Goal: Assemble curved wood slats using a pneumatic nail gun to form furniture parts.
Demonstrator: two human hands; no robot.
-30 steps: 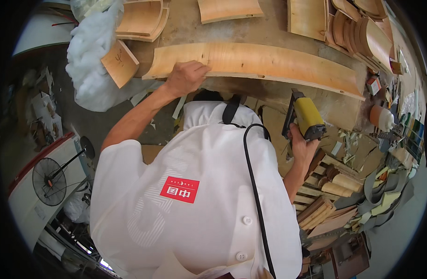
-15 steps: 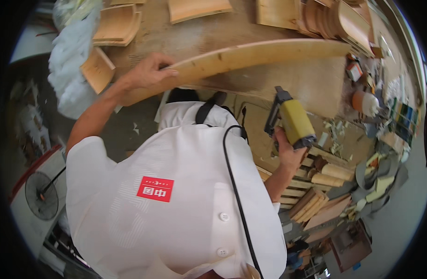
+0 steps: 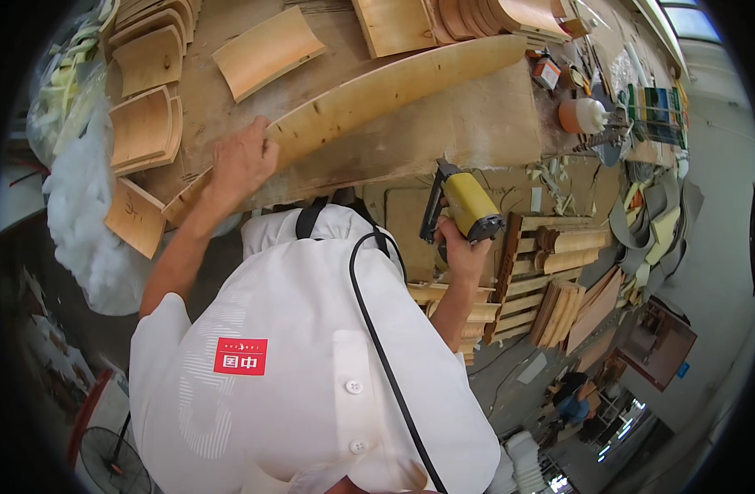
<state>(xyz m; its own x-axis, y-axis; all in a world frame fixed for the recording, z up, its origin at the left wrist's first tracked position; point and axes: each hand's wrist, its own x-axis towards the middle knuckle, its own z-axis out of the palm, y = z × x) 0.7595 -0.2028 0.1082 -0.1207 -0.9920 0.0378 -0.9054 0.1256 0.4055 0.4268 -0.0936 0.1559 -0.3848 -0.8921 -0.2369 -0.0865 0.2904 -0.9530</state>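
My left hand (image 3: 244, 162) is closed around a long, narrow wooden board (image 3: 394, 86) near its left end. The board stands on edge, slightly curved, and stretches across the worktable (image 3: 476, 123) toward the far right. Low at the right, just off the table's front edge, my right hand (image 3: 461, 251) is wrapped around the handle of a yellow and black nail gun (image 3: 473, 202). The gun's black nose points up toward the table and is apart from the board.
Curved plywood panels (image 3: 269, 51) lie behind the board, with more stacked at the left and far right. White fibre stuffing (image 3: 85, 218) hangs at the left edge. A bottle with orange liquid (image 3: 581, 116) stands right. A slatted pallet (image 3: 529, 284) holds wood pieces below.
The view has shifted, bringing more of the table's left side into sight. My left hand now wraps further round the board. The nail gun stays in my right hand.
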